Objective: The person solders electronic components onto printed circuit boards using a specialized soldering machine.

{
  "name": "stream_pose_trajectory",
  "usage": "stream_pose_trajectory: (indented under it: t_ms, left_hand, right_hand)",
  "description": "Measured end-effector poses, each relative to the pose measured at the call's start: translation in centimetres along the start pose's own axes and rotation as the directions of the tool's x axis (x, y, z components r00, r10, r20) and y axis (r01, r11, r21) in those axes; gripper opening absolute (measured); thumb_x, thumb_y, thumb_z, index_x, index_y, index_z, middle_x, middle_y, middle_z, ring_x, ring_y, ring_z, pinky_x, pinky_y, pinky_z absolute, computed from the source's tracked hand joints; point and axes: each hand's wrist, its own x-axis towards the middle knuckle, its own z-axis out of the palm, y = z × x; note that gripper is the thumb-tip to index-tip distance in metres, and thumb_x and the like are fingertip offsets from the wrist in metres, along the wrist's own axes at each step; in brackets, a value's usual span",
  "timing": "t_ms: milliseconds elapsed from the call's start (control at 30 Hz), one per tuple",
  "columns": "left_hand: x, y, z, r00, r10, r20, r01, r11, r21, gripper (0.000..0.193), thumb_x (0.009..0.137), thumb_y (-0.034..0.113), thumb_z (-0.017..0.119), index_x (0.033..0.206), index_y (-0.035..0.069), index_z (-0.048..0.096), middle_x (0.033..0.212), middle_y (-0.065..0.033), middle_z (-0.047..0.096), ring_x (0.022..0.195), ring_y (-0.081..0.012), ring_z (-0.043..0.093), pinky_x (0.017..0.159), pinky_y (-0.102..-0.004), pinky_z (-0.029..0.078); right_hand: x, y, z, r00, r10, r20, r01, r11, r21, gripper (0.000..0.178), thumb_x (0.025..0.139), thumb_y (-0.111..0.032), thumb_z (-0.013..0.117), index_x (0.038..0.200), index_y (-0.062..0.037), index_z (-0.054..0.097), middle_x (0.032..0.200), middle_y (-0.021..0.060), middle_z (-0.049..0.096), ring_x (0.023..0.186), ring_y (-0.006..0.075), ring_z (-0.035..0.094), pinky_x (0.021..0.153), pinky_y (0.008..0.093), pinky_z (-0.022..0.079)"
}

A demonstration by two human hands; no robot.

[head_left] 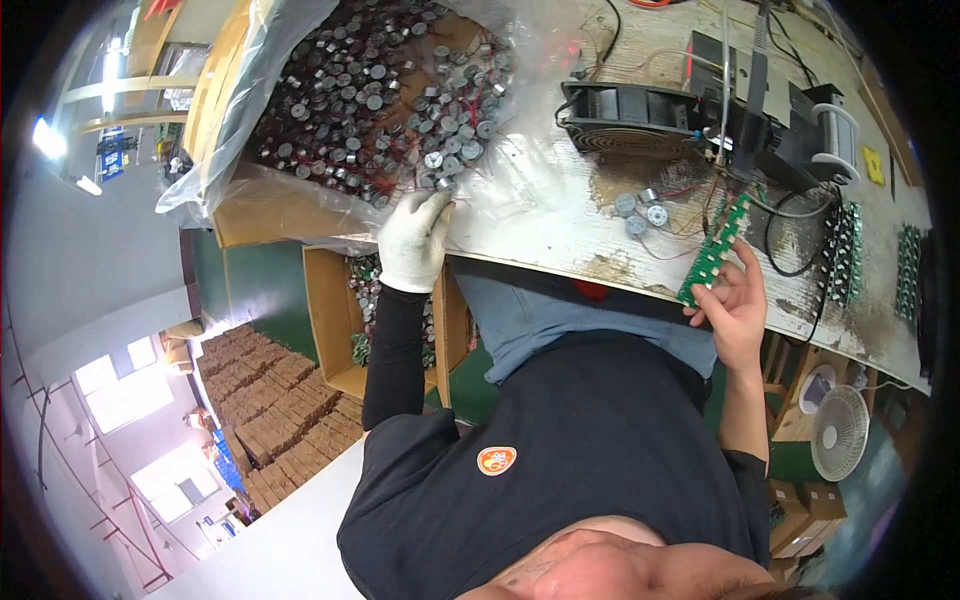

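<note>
Surroundings: a worn white workbench [560, 235] is carrying a black fan [625, 120], a solder spool [838, 140] and more green boards [845, 250] at the far right.
In the way: a clear plastic bag [250, 150] full of small round motors [380, 100] is taking most of the left part of the bench; its loose edge is lying under the left hand.
Loose motors: three motors with red wires [640, 210] are lying on the bench between the two hands.
Left hand [413, 245]: it is wearing a white glove and is pinching one motor [445, 185] at the edge of the pile.
Right hand [735, 305]: bare, it is gripping the lower end of the green board.
Green board [715, 250]: a long narrow circuit strip, it is standing tilted over the bench edge, its upper end near the soldering stand [745, 130].
Below the bench: a cardboard box [340, 320] is holding more parts.
</note>
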Motion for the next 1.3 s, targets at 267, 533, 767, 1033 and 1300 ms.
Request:
stream_pose_trajectory:
  t_ms: [267, 533, 767, 1033, 1300]
  left_hand:
    - [-0.1, 6.3, 3.3, 0.964, -0.232, 0.131, 0.263, 0.752, -0.604, 0.017, 0.081, 0.0, 0.068, 0.098, -0.001, 0.067, 0.089, -0.0113, 0.067, 0.075, -0.0159, 0.065, 0.067, -0.0255, 0.05]
    - [0.3, 12.8, 5.8, 0.912, -0.252, 0.322, 0.407, 0.468, -0.785, 0.022, 0.085, 0.001, 0.065, 0.105, -0.007, 0.062, 0.088, -0.0119, 0.068, 0.078, -0.0141, 0.066, 0.071, -0.0246, 0.052]
    - [0.9, 16.3, 6.6, 0.949, -0.12, 0.291, 0.277, 0.757, -0.592, 0.025, 0.091, 0.014, 0.061, 0.107, -0.005, 0.063, 0.09, -0.0083, 0.066, 0.083, -0.0119, 0.061, 0.076, -0.0234, 0.047]
    - [1.4, 18.9, 6.8, 0.753, -0.245, 0.61, 0.654, 0.376, -0.656, 0.02, 0.088, 0.017, 0.063, 0.094, -0.003, 0.065, 0.082, -0.0053, 0.063, 0.073, -0.0098, 0.058, 0.068, -0.0233, 0.046]
    - [1.7, 20.1, 7.6, 0.806, -0.175, 0.566, 0.577, 0.451, -0.682, 0.019, 0.087, 0.015, 0.064, 0.095, -0.002, 0.064, 0.081, -0.0065, 0.061, 0.073, -0.0127, 0.056, 0.068, -0.0276, 0.046]
  right_hand:
    - [0.0, -0.2, -0.3, 0.998, 0.056, 0.03, -0.057, 0.998, 0.04, 0.068, 0.08, 0.01, 0.062, 0.137, -0.0007, 0.027, 0.102, 0.0127, 0.056, 0.067, 0.0147, 0.063, 0.051, 0.023, 0.052]
    - [0.4, 0.1, -0.5, 0.996, 0.061, 0.063, -0.066, 0.995, 0.078, 0.069, 0.08, 0.007, 0.064, 0.138, -0.0042, 0.028, 0.101, 0.0161, 0.058, 0.067, 0.0164, 0.064, 0.05, 0.0232, 0.05]
    - [0.3, -0.2, -0.6, 0.995, 0.078, 0.059, -0.083, 0.992, 0.095, 0.068, 0.081, 0.006, 0.064, 0.138, -0.0043, 0.028, 0.1, 0.014, 0.059, 0.065, 0.016, 0.065, 0.05, 0.0222, 0.049]
    - [0.6, -0.8, -0.4, 0.995, 0.057, 0.081, -0.069, 0.987, 0.148, 0.068, 0.081, 0.006, 0.064, 0.138, -0.0052, 0.029, 0.101, 0.0139, 0.059, 0.067, 0.0161, 0.065, 0.051, 0.0232, 0.052]
    - [0.7, -0.6, -0.5, 0.997, 0.04, 0.068, -0.051, 0.984, 0.17, 0.07, 0.08, 0.011, 0.061, 0.139, -0.0007, 0.025, 0.106, 0.0211, 0.059, 0.065, 0.019, 0.065, 0.048, 0.0245, 0.052]
